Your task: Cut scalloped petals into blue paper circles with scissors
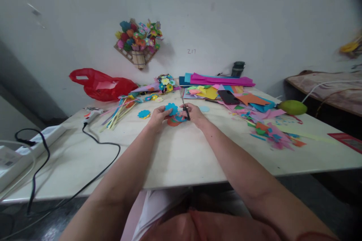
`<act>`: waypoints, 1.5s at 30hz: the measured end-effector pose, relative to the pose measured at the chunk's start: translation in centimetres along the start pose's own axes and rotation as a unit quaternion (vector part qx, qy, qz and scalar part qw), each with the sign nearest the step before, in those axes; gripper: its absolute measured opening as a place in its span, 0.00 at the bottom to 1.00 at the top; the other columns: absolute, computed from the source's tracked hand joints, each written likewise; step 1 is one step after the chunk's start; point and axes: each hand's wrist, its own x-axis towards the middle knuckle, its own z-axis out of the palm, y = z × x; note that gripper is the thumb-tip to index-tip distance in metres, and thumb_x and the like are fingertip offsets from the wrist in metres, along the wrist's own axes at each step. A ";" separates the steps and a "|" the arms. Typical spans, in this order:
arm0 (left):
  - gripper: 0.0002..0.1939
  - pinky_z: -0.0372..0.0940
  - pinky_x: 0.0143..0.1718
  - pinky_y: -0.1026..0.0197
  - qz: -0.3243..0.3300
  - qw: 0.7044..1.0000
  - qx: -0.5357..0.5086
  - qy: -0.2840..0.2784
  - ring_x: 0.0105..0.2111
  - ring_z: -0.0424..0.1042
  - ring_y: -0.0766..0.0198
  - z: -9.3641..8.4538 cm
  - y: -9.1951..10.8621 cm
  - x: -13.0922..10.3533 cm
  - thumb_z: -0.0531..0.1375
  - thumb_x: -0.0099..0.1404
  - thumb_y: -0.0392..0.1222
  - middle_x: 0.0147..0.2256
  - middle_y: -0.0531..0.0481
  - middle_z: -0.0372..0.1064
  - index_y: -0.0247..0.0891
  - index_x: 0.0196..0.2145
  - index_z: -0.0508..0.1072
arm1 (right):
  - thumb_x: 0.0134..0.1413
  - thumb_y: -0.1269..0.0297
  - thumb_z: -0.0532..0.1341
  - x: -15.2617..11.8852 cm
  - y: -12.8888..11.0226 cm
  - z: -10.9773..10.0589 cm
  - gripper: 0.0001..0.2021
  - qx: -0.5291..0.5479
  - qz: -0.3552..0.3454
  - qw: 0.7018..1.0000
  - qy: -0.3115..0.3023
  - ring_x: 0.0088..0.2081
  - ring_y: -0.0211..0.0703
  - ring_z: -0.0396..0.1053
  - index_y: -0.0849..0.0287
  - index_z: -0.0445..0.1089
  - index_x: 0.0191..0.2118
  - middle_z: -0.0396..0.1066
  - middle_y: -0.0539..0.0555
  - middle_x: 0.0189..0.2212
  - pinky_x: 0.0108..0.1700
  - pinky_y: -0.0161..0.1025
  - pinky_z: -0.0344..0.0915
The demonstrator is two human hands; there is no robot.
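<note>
My left hand [159,116] pinches a blue scalloped paper flower [171,109] between thumb and fingers. A pair of scissors [186,110] is in my right hand [194,112], its blades pointing up and away toward the wall. Below and between both hands lie several paper pieces, an orange-red disc [172,122] among them. Another blue paper flower [144,113], with a yellow one under it, rests on the table left of my left hand. Just beyond my right hand is a pale blue paper disc [204,109].
A glue gun [93,115] with a black cord and a white power strip [42,143] occupy the left side. Behind are paper strips [118,111], a red plastic bag [98,84] and coloured sheets [222,80]. A phone [227,97] and paper scraps [273,135] lie to the right.
</note>
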 end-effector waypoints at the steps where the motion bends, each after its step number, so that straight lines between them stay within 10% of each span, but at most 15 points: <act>1: 0.25 0.74 0.42 0.53 0.001 1.000 -0.008 0.001 0.32 0.78 0.58 -0.1 0.0 0.0 0.78 0.41 0.54 0.32 0.46 0.79 0.35 0.31 0.78 | 0.43 0.75 0.65 0.0 0.0 -0.1 0.13 -0.004 0.004 1.000 -0.003 0.19 0.35 0.67 0.59 0.69 0.39 0.73 0.46 0.19 0.20 0.29 0.55; 45: 0.17 0.71 0.31 0.62 -0.007 1.000 -0.021 0.003 0.24 0.73 0.67 -0.9 0.5 -0.1 0.75 0.50 0.46 0.28 0.51 0.75 0.35 0.31 0.75 | 0.59 0.61 0.66 -0.2 -0.6 -2.6 0.11 -0.133 0.035 0.976 -0.170 0.17 0.33 0.67 0.62 0.70 0.29 0.76 0.54 0.21 0.14 0.27 0.53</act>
